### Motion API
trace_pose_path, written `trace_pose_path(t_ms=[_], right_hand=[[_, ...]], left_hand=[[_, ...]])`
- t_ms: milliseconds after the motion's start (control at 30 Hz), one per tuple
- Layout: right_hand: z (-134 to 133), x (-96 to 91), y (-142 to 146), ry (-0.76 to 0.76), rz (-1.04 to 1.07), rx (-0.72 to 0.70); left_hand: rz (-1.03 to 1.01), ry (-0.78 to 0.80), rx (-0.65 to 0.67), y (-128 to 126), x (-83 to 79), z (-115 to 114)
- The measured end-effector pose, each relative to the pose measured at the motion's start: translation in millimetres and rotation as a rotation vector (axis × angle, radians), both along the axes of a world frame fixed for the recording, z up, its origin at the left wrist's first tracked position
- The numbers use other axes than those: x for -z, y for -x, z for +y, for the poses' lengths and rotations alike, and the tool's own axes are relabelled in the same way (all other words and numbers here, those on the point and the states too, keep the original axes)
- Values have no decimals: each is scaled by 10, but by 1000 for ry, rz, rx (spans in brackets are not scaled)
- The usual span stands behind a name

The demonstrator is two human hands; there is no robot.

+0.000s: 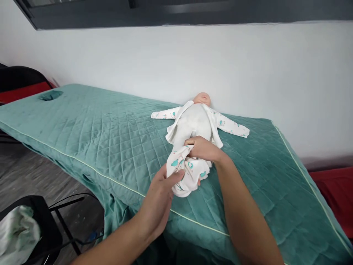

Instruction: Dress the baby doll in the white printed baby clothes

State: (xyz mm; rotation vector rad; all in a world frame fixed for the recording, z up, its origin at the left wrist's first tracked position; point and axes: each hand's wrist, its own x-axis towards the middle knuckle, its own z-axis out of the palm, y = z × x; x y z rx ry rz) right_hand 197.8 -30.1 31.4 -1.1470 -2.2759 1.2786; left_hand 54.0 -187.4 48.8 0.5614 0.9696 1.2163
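A baby doll (196, 119) lies on its back on the green quilted bed cover, head toward the wall. It wears an open white printed jacket (233, 127) with both sleeves spread out. White baby pants (190, 173) with teal animal prints are bunched around the doll's lower legs. My left hand (162, 187) pinches the pants' left side between thumb and fingers. At the upper edge of the pants my right hand (202, 148) is curled, gripping the cloth near a leg; its fingertips are partly hidden. A bit of the doll's foot shows below the cloth.
The bed (110, 136) has a face hole (51, 95) at its far left end and stands against a white wall. A black chair (41, 221) with crumpled cloth (18, 233) on it is at lower left. Red seating (336, 195) is at the right edge.
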Motion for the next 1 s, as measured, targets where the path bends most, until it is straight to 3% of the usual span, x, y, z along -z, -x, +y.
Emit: trace_pose_path(t_ms=[133,267,400,567,800,1000], right_hand=[[18,52,11,-13,-3,-48],[14,86,33,-66,-59,-95],[-23,68,39,-121,-140,-92],[-57,36,54,-174,-213,-106],[-100,-2,63,-197,-259,-162],[-122,-20,40,-181,-245,-155]], left_hand=[[-63,14,-48,-54,113,-152],[-77,34,-121,-15,367,-254],[31,-8,-166,70,598,-268],[263,-51,-184,203,749,-164],[524,-47,-199,279,791,-78],[529,9,-68,318,661,-7]])
